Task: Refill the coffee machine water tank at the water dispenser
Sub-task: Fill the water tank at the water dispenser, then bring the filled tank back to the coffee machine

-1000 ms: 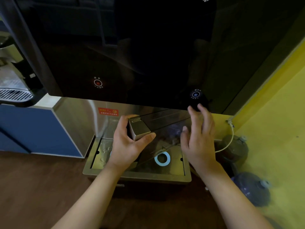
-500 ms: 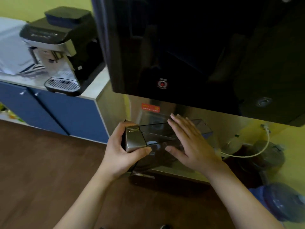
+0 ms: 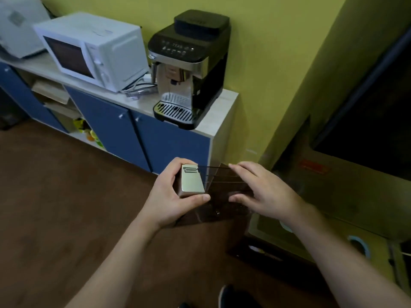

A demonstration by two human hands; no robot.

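Left hand [image 3: 169, 196] clamps the water tank [image 3: 222, 192] by its metal end, right hand [image 3: 266, 192] pinches the clear wall, low in front of the coffee machine [image 3: 189, 70]; a slipped pinch could knock it on the cabinet [image 3: 173, 143] below.

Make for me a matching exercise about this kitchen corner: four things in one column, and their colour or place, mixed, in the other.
1. microwave
2. coffee machine
3. water tank
4. cabinet doors

a. blue
b. held between the left hand and the right hand
c. white
d. black, at the end of the counter

Pairs: 1-c, 2-d, 3-b, 4-a.
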